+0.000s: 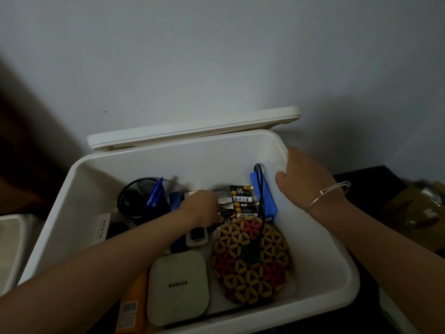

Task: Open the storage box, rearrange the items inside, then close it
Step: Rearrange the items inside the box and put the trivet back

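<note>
The white storage box point(320, 237) stands open, and its lid point(192, 131) leans behind it against the wall. My left hand point(202, 206) reaches deep into the box and grips a black-and-yellow battery point(226, 214) beside a stack of batteries point(243, 201); its fingertips are hidden. My right hand point(305, 177) holds the box's right wall, thumb inside and fingers over the rim, next to a blue device point(267, 196) with a black cable. Also inside lie a flower-patterned woven mat point(250, 263), a white square device point(178, 285) and a black mesh pen cup point(139, 196).
An orange packet point(132, 307) lies at the box's front left corner. A second white container point(9, 237) stands to the left of the box. A cardboard box point(416, 210) with clutter is at the right on a dark surface. The pale wall rises close behind the lid.
</note>
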The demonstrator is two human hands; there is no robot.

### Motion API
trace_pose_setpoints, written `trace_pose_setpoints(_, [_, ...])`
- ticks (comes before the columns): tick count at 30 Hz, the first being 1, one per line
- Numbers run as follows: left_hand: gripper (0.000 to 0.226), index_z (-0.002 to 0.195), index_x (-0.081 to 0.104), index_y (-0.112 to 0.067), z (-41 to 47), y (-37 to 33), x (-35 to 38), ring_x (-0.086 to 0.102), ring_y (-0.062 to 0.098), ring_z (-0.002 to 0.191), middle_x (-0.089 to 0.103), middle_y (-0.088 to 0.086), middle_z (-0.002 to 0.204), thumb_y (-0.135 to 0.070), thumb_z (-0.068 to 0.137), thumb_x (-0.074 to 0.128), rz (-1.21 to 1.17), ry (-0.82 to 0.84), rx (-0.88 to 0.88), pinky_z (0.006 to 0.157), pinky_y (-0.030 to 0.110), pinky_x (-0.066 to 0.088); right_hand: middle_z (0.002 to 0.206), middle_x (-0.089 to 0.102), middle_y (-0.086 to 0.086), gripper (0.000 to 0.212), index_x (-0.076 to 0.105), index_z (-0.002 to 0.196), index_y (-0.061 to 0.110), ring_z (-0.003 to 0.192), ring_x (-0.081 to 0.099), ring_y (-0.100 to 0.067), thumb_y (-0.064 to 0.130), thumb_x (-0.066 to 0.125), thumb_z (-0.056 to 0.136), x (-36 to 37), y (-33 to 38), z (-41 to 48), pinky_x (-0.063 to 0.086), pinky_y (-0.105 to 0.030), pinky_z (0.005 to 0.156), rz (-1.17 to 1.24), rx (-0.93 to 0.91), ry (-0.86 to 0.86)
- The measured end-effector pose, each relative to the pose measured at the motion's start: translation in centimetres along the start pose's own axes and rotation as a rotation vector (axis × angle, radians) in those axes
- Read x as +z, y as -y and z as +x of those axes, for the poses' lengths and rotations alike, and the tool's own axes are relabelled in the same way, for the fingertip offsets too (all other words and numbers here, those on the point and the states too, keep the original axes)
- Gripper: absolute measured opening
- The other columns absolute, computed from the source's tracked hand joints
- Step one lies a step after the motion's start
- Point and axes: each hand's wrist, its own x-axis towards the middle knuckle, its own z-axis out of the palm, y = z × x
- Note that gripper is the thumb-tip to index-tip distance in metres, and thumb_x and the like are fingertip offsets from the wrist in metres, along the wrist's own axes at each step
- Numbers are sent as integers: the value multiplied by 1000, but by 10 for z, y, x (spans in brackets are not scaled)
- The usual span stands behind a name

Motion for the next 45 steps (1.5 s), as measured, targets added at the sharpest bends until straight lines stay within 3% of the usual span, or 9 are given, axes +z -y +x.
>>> trace_pose_setpoints(5, [32,110,66,-5,-1,3,-29,63,23,101,67,10,108,-29,89,65,-5,40,17,88,30,47,88,45,-6,27,43,111,4,73,47,-20,23,47,92,-1,1,1,37,-29,62,2,17,13])
trace_pose_setpoints(10, [29,106,67,-9,9,8,-30,59,17,89,66,7,103,-33,90,63,-47,-208,-26,77,25,45,89,44,-6,31,42,114,3,75,48,-20,24,48,92,-2,1,1,39,-29,63,22,11,25])
trace_pose_setpoints(13, [25,105,70,-11,12,6,-14,58,12,78,67,5,96,-29,92,60,-86,-222,64,69,21,44,88,44,-5,31,43,114,4,74,48,-19,25,49,91,-2,1,1,40,-29,63,27,10,22])
trace_pose_setpoints(17, [23,110,70,-8,12,4,5,60,22,107,67,6,118,-19,92,60,-157,-216,245,89,30,45,86,44,-4,29,43,112,4,72,47,-18,25,49,91,-1,0,2,38,-28,62,16,13,22])
trace_pose_setpoints(25, [29,114,70,-8,15,12,16,53,14,117,56,2,132,-23,90,64,-160,-215,259,94,19,38,82,43,-4,31,43,110,4,69,46,-18,28,49,91,1,0,3,38,-29,61,14,11,7])
trace_pose_setpoints(30, [29,114,70,-10,15,9,24,54,16,111,57,3,125,-25,91,63,-191,-309,208,83,15,34,82,43,-4,30,43,110,4,69,46,-18,27,49,91,-1,1,2,37,-29,61,11,9,11])
trace_pose_setpoints(34, [19,100,72,-9,9,15,22,56,21,93,54,3,94,-22,93,60,-293,-424,118,70,24,35,82,43,-4,29,43,111,4,68,46,-17,25,49,91,0,1,2,36,-28,60,9,9,14])
trace_pose_setpoints(37, [19,96,68,-4,5,20,21,57,22,89,60,8,94,-20,95,56,-268,-379,113,64,24,32,86,44,-5,30,43,112,4,72,48,-18,25,49,91,-1,1,2,39,-29,62,21,14,24])
trace_pose_setpoints(45, [23,108,64,-2,8,16,21,58,25,98,64,10,104,-17,97,52,-288,-283,197,81,32,45,90,45,-5,31,44,113,4,76,47,-18,25,50,91,-2,2,2,41,-29,65,11,13,18])
